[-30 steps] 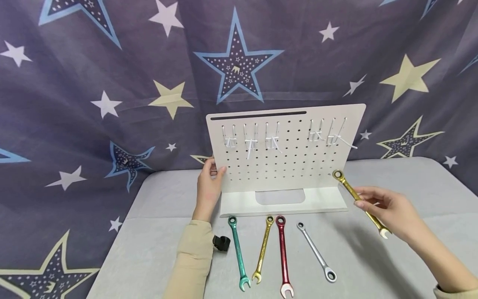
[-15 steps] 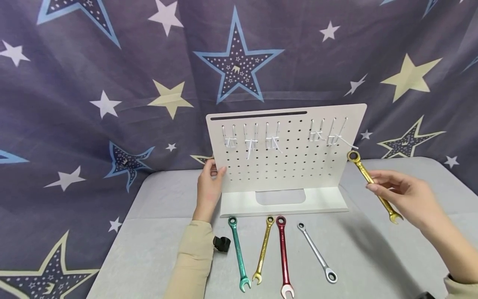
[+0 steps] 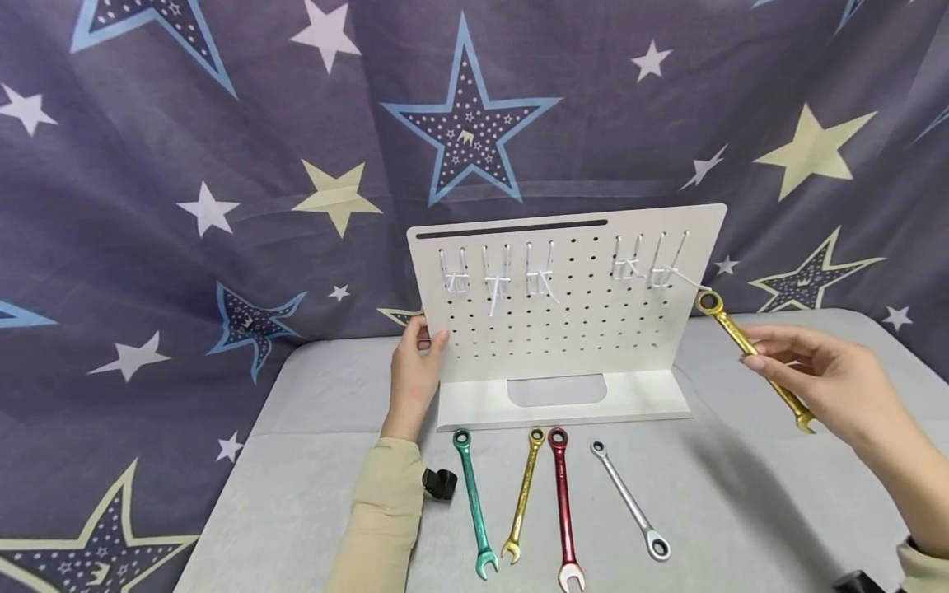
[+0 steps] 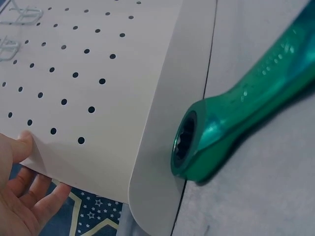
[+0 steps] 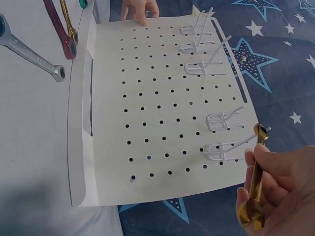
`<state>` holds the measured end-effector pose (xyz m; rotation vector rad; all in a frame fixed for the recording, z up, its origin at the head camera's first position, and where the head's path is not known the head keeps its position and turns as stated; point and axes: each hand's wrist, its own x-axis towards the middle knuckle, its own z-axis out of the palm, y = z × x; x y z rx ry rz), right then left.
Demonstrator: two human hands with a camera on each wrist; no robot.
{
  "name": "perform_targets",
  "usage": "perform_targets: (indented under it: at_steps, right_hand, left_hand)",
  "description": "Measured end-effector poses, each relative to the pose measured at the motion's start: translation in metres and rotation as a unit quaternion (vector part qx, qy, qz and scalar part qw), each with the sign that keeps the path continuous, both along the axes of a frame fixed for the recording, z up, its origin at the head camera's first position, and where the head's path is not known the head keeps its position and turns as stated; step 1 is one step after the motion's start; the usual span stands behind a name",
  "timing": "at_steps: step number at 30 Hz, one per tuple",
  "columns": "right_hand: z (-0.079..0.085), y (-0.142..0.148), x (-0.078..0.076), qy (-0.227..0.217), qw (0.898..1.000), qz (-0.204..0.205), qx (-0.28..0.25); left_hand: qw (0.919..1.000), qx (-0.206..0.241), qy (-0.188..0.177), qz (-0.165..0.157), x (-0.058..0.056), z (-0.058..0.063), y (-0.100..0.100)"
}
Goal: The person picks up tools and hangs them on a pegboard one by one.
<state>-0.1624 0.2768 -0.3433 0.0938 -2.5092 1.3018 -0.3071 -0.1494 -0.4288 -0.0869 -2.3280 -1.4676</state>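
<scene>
My right hand [image 3: 834,387] pinches a gold combination wrench [image 3: 730,331] by its shaft, between thumb and fingers. The ring end is up, right at the tip of the rightmost white hook [image 3: 685,280]; the open end points down. In the right wrist view the tip of that hook shows at the ring of the gold wrench [image 5: 257,179]. My left hand [image 3: 415,375] grips the left edge of a white pegboard [image 3: 549,333], thumb on the front face and fingers behind, as the left wrist view also shows.
Before the stand lie a green wrench [image 3: 474,506], a smaller gold wrench [image 3: 523,494], a red wrench [image 3: 562,502] and a silver wrench [image 3: 626,498] on the grey tabletop [image 3: 311,511]. Several other hooks [image 3: 498,284] line the board's upper part. A star-patterned curtain [image 3: 245,148] hangs behind.
My right hand has moved up and to the right with the gold wrench, bringing its ring from beside the board's lower right to the rightmost hook's tip. The left hand stays on the board.
</scene>
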Motion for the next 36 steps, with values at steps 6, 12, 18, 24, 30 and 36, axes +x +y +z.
perform_targets:
  at_steps: [6,12,18,24,30,36]
  right_hand:
    - [0.002,-0.001,0.003,-0.006,1.000,0.001,0.004]
    - [0.005,-0.003,0.000,-0.005,1.000,-0.005,-0.009]
    - [0.003,-0.005,-0.007,-0.003,1.000,0.000,-0.021]
    - [-0.002,-0.003,-0.012,-0.005,0.999,0.014,-0.034]
    - [-0.006,-0.003,-0.019,-0.007,0.999,0.017,-0.033]
    - [-0.005,-0.005,-0.027,-0.018,1.000,0.013,-0.021]
  left_hand:
    - [1.0000,0.002,-0.004,0.000,0.001,0.001,0.000]
    - [1.0000,-0.003,-0.009,0.001,-0.001,0.000,-0.001]
    - [1.0000,-0.006,-0.007,0.000,-0.001,0.000,-0.002]
    - [1.0000,0.001,-0.009,-0.004,0.000,-0.001,0.000]
    - [0.9999,-0.005,-0.010,-0.002,-0.001,-0.002,0.000]
    - [1.0000,-0.007,-0.005,0.001,0.000,-0.001,-0.001]
